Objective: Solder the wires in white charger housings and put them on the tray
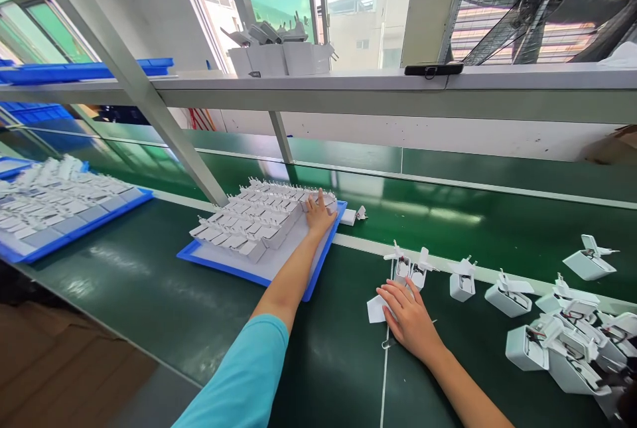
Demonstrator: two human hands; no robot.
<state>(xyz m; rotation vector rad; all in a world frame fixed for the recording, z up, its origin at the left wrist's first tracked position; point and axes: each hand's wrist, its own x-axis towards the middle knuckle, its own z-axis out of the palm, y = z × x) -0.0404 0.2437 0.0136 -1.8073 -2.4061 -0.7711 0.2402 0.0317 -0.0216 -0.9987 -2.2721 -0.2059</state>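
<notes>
My left hand point(319, 217) rests at the far right corner of a packed block of white plastic cases point(249, 215), its fingers spread and one raised. Whether a case sits under its palm is hidden. The block stands on a blue-edged tray point(229, 271). My right hand point(409, 318) is low over the green table, fingers stretched out, beside a small group of white cases with raised flaps point(418, 272). A flat white piece point(377, 309) shows by its fingertips, and contact with it is unclear.
More loose cases point(510, 295) lie to the right, with a heap point(572, 342) at the right edge. Another filled tray point(74, 229) stands on the left. A slanted metal post point(164, 123) and a shelf point(348, 93) cross ahead. One case point(350, 217) lies beyond the near tray.
</notes>
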